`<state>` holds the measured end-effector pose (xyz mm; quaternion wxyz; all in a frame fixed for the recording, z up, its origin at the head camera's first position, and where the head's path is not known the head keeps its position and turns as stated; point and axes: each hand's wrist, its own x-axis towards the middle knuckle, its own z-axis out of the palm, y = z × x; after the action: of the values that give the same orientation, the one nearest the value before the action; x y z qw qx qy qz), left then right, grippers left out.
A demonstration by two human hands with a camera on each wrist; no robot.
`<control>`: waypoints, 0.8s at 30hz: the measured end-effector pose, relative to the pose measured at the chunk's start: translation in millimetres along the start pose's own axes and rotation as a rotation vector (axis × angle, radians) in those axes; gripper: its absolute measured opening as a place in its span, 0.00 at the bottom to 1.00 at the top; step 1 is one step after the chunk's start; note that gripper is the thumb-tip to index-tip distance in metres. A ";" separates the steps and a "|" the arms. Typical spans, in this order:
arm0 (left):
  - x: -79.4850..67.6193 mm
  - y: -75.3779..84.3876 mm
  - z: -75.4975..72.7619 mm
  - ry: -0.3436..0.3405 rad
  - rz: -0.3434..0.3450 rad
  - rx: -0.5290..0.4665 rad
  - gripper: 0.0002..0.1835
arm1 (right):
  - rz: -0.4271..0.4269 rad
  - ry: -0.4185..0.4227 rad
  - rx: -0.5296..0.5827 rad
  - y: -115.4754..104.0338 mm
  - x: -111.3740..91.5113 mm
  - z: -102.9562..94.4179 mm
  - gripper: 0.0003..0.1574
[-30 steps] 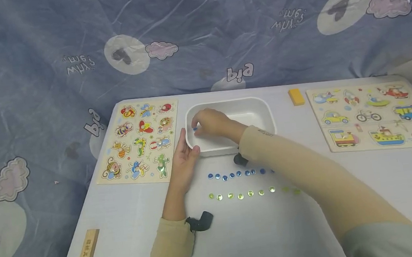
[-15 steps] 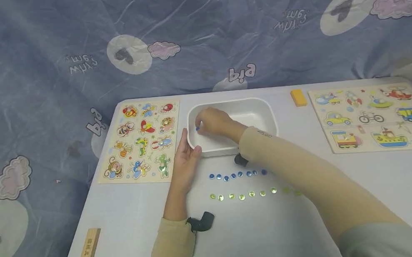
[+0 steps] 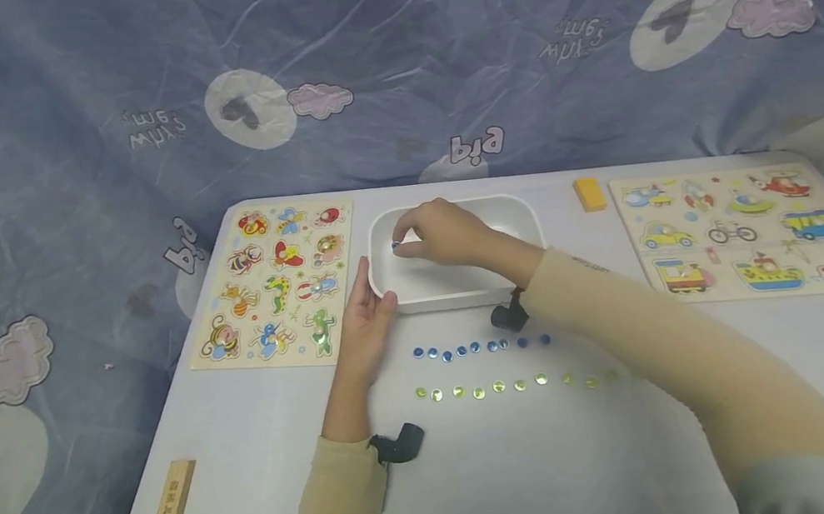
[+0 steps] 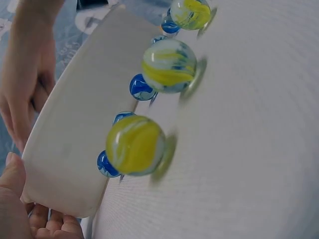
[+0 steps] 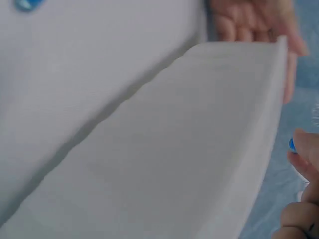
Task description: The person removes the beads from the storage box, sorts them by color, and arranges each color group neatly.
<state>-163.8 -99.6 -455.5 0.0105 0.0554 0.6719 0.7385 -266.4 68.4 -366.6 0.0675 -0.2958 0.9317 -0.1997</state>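
My left hand (image 3: 365,325) holds the near left corner of a white plastic tray (image 3: 462,300), thumb at the front rim and fingers along the left side. Over the tray's left half, my right hand (image 3: 447,235) pinches a blue marble (image 3: 396,245) between thumb and forefinger; that marble (image 5: 292,145) also shows at the fingertips in the right wrist view. In front of the tray lies a row of blue marbles (image 3: 475,347). Nearer me runs a row of yellow-green marbles (image 3: 498,386), its right end by my right sleeve. In the left wrist view, a yellow-swirled marble (image 4: 135,145) appears large.
An insect puzzle board (image 3: 279,283) lies left of the tray, and a vehicle puzzle board (image 3: 749,232) at the right. Between tray and vehicle board is a yellow block (image 3: 590,194). A wooden block (image 3: 173,497) sits near the table's left edge. Patterned cloth (image 3: 392,66) hangs behind.
My right hand has risen from low in the tray and shifted slightly right, still pinching the blue marble. Its sleeve moved right, uncovering more marbles in both rows. My left hand stays at the tray.
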 end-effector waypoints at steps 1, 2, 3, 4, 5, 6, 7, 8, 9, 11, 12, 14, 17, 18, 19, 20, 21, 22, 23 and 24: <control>0.0 0.3 0.2 0.000 -0.001 0.006 0.39 | -0.005 0.018 0.012 0.3 -8.8 -5.1 0.17; 0.2 0.5 0.5 0.001 -0.003 0.010 0.39 | -0.002 0.030 0.024 0.3 -18.5 -10.4 0.16; 0.3 0.7 0.7 0.002 -0.005 0.014 0.39 | 0.008 0.039 0.033 0.3 -28.8 -15.8 0.16; 0.2 1.0 1.1 0.005 -0.008 0.017 0.39 | 0.019 0.047 0.042 1.2 -39.5 -20.8 0.15; 0.0 1.1 1.5 0.007 -0.008 0.019 0.39 | 0.032 0.056 0.051 2.7 -50.5 -25.4 0.15; -0.2 1.4 1.9 0.010 -0.012 0.017 0.39 | 0.050 0.062 0.065 4.9 -61.7 -29.6 0.15; -0.4 1.5 2.2 0.013 -0.014 0.020 0.39 | 0.071 0.067 0.083 7.9 -72.8 -33.3 0.14; -0.7 1.6 2.6 0.016 -0.017 0.017 0.39 | 0.096 0.072 0.101 11.8 -84.0 -36.2 0.14; -0.9 1.6 2.9 0.019 -0.020 0.014 0.39 | 0.121 0.076 0.116 17.2 -95.2 -38.1 0.15; -1.3 1.1 3.7 0.017 -0.018 0.014 0.38 | 0.173 0.075 0.153 30.6 -117.7 -39.9 0.16; -1.4 0.8 4.1 0.015 -0.018 0.013 0.38 | 0.199 0.073 0.168 38.3 -128.5 -39.6 0.16; -1.3 -0.1 4.5 0.010 -0.016 0.008 0.38 | 0.242 0.066 0.175 54.1 -148.3 -36.8 0.16; -0.2 -3.4 4.5 0.018 -0.010 0.018 0.38 | 0.295 0.034 0.184 74.4 -171.8 -30.4 0.13; 0.4 -4.9 4.2 0.024 -0.009 0.020 0.38 | 0.309 0.020 0.182 79.7 -177.6 -27.6 0.12; 1.1 -6.7 3.8 0.029 -0.006 0.023 0.38 | 0.319 0.002 0.183 84.2 -182.5 -24.8 0.11; 1.8 -8.9 3.3 0.034 -0.002 0.026 0.38 | 0.321 -0.019 0.183 87.9 -186.5 -22.3 0.10; 2.6 -11.2 2.9 0.039 0.004 0.031 0.38 | 0.324 -0.038 0.187 90.7 -189.8 -19.4 0.10; 3.2 -13.3 2.4 0.041 0.010 0.035 0.38 | 0.322 -0.056 0.188 93.1 -192.3 -16.8 0.09; 3.7 -15.3 2.1 0.040 0.016 0.031 0.38 | 0.319 -0.074 0.182 95.2 -194.4 -14.4 0.09; 4.2 -17.3 1.8 0.040 0.021 0.032 0.38 | 0.316 -0.091 0.173 97.0 -195.9 -12.5 0.10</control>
<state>-168.8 -95.8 -472.2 -0.0115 0.0478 0.6829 0.7289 -160.4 258.1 -393.7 0.1652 -0.1475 0.9419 -0.2525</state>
